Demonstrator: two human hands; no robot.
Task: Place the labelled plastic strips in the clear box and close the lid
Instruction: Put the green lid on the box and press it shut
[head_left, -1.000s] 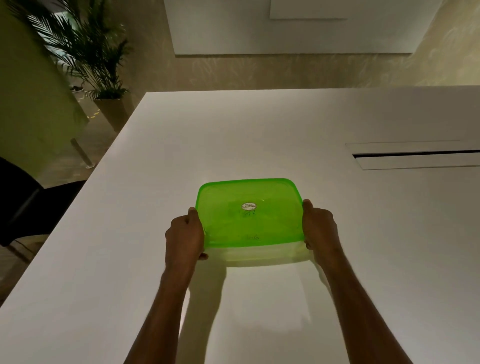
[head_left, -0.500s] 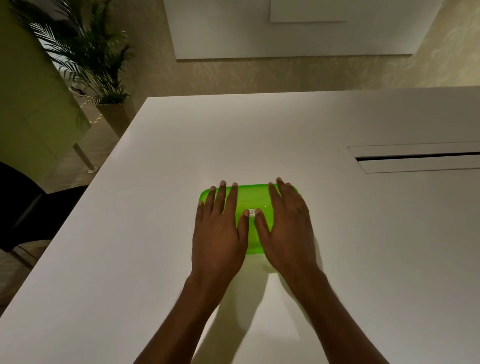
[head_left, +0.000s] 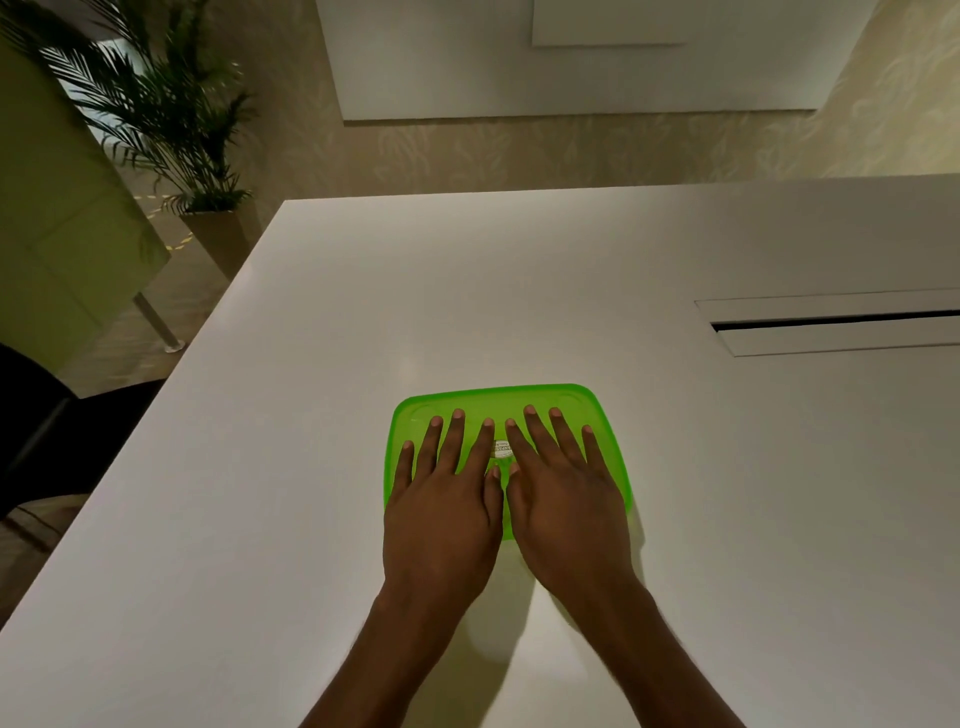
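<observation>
A bright green lid covers the clear box on the white table. The box body is hidden under the lid and my hands. My left hand lies flat on the lid's left half, fingers spread. My right hand lies flat on the right half, fingers spread too. The thumbs almost touch near a small round sticker at the lid's centre. No plastic strips are visible; the inside of the box cannot be seen.
A long cable slot is set into the table at the right. A potted palm stands on the floor beyond the table's far left corner. A dark chair sits at the left edge.
My hands left the box's sides, where they gripped it, and came down flat on top of the lid. Since half a second ago they have stayed flat on it.
</observation>
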